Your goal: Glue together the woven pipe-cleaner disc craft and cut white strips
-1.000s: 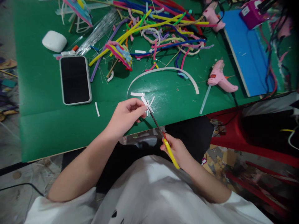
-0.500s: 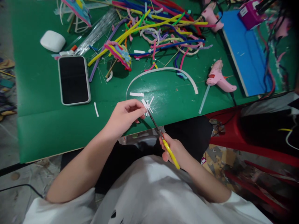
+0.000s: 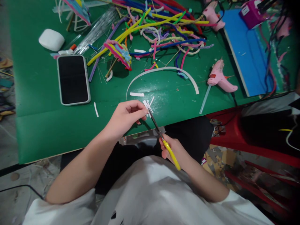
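My left hand [image 3: 130,115] pinches a small white strip [image 3: 145,103] between thumb and fingertips, just above the table's front edge. In my right hand [image 3: 172,147] is a pair of scissors [image 3: 170,153] with yellow handles, its blades pointing up-left against the strip. Whether the blades are fully closed is hard to make out. Several thin white cut pieces [image 3: 152,101] lie right beside the blade tips. A wider short white piece [image 3: 137,94] rests just beyond my left fingers. Behind it a long white strip [image 3: 164,68] curves in an arc on the green table [image 3: 47,131].
A phone [image 3: 73,79] and a white case [image 3: 51,40] lie at left; another white sliver [image 3: 96,109] is near the phone. Fuzzy pipe cleaners [image 3: 150,25] pile up at the back, with a colourful fuzzy piece on a stick [image 3: 118,53]. A pink glue gun [image 3: 219,76] and blue board [image 3: 248,53] are at right.
The scissor blades and the strip in my left hand have shifted very slightly. Both hands keep their grip, and the rest of the table looks the same.
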Demonstrator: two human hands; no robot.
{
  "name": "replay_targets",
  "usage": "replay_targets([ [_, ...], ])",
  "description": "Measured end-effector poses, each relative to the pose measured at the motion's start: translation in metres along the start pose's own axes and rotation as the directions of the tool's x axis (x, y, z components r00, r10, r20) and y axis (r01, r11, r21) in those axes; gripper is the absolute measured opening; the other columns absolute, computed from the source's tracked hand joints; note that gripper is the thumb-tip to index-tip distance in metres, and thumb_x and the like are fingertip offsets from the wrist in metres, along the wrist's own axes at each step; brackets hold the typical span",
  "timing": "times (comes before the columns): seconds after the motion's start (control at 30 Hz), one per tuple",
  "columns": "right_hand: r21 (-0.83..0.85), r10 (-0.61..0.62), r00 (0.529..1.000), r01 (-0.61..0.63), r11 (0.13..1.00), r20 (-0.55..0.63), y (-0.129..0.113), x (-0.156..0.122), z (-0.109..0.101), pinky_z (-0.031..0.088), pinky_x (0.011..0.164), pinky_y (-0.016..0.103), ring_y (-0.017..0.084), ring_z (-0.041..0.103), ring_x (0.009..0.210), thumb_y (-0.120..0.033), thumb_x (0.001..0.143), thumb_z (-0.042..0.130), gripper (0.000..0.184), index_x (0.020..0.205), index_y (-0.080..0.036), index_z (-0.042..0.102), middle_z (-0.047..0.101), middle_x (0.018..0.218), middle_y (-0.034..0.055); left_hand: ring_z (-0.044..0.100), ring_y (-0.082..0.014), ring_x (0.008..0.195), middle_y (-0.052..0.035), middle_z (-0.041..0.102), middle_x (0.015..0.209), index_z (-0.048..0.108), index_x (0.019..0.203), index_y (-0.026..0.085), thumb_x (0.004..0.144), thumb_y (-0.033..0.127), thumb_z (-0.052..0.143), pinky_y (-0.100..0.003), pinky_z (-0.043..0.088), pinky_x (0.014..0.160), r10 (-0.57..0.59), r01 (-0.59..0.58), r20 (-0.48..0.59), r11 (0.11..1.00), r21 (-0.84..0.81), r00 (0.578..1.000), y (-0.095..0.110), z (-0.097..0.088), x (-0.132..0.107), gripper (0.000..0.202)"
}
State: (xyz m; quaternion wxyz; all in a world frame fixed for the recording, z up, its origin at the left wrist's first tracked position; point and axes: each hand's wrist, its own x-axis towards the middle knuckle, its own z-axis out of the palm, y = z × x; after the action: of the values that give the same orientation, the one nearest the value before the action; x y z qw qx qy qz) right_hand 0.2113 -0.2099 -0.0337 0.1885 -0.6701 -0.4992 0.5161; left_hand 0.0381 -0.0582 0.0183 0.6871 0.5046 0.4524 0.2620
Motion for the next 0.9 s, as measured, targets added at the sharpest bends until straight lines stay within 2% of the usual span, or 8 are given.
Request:
replay_targets([
  [0.2,-0.018,-0.019,1.0,0.019,1.0,-0.014,-0.007,0.0,-0.002,0.033,0.048,0.024,0.012,0.046,0.051,-0.044,0.072,0.063,0.03,0.064,-0.022,0.043,0.05,0.049,-0.0044,0.058,-0.0105,0.059,0.0003,0.062,0.062,0.063,0.067,0.016,0.071,0.026,0.067,-0.019,0.044,0.05,0.003,-0.003,0.009,1.0,0.001,1.0,0.0,0.0,0.0,0.011],
  [0.47,0.029,-0.024,0.999,0.026,0.999,-0.04,-0.005,0.0,0.002,0.03,0.047,0.022,0.01,0.04,0.048,-0.038,0.072,0.062,0.028,0.062,-0.021,0.041,0.047,0.05,-0.0052,0.058,-0.0103,0.059,0.0003,0.062,0.062,0.063,0.068,0.016,0.072,0.026,0.067,-0.018,0.044,0.05,0.01,-0.01,0.02,1.0,0.008,1.0,-0.001,0.0,0.0,0.011],
  [0.67,-0.005,0.009,1.0,-0.009,1.0,-0.021,-0.014,0.001,-0.002,0.028,0.048,0.022,0.009,0.037,0.049,-0.038,0.073,0.058,0.029,0.061,-0.021,0.037,0.046,0.051,-0.0045,0.058,-0.0103,0.06,0.0003,0.061,0.062,0.061,0.068,0.016,0.073,0.026,0.066,-0.018,0.044,0.05,-0.003,0.002,0.031,1.0,0.021,1.0,0.001,0.001,-0.001,0.012],
  [0.77,-0.009,0.018,0.999,-0.018,1.0,-0.037,-0.018,0.001,-0.004,0.028,0.048,0.022,0.01,0.04,0.049,-0.041,0.072,0.059,0.031,0.061,-0.021,0.037,0.05,0.051,-0.0039,0.059,-0.0108,0.061,0.0002,0.061,0.061,0.06,0.068,0.016,0.074,0.027,0.064,-0.018,0.044,0.05,-0.003,0.002,0.018,0.999,0.042,1.0,0.001,0.002,-0.001,0.013],
  [0.9,-0.032,0.004,0.997,-0.006,0.999,-0.074,-0.019,0.001,-0.005,0.028,0.048,0.023,0.01,0.038,0.047,-0.053,0.071,0.059,0.039,0.061,-0.021,0.038,0.05,0.05,-0.0033,0.059,-0.0107,0.061,0.0005,0.06,0.062,0.061,0.071,0.016,0.074,0.028,0.063,-0.018,0.044,0.05,0.035,-0.033,-0.048,0.999,0.043,0.998,0.001,0.002,0.0,0.012],
])
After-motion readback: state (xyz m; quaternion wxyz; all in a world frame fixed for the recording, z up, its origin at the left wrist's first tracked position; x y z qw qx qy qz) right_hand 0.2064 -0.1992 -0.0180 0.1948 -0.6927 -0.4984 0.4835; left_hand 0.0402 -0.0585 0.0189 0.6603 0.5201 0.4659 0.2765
